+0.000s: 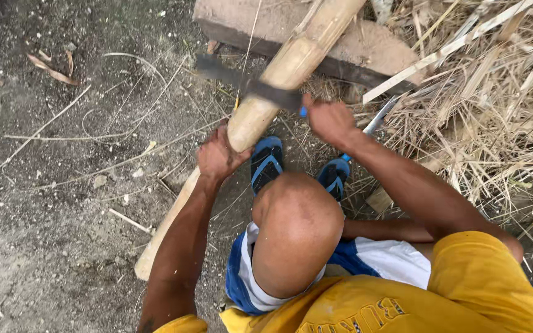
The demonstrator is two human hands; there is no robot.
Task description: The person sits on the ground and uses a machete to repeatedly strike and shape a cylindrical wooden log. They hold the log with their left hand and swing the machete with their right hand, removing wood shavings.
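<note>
Head view, left hand (217, 155): I grip the bamboo pole (266, 102), fingers wrapped on its side.
Right hand (329, 120): closed around the handle of my dark blade (248, 82), which lies across the pole.
Pole: slanting over the wooden block (371, 43), above my blue sandals (266, 161).

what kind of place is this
Most likely an outdoor rural work yard for splitting bamboo. The ground is bare dirt, dry straw and bamboo strips are heaped alongside, and a bamboo pole rests on a rough wooden block.
</note>
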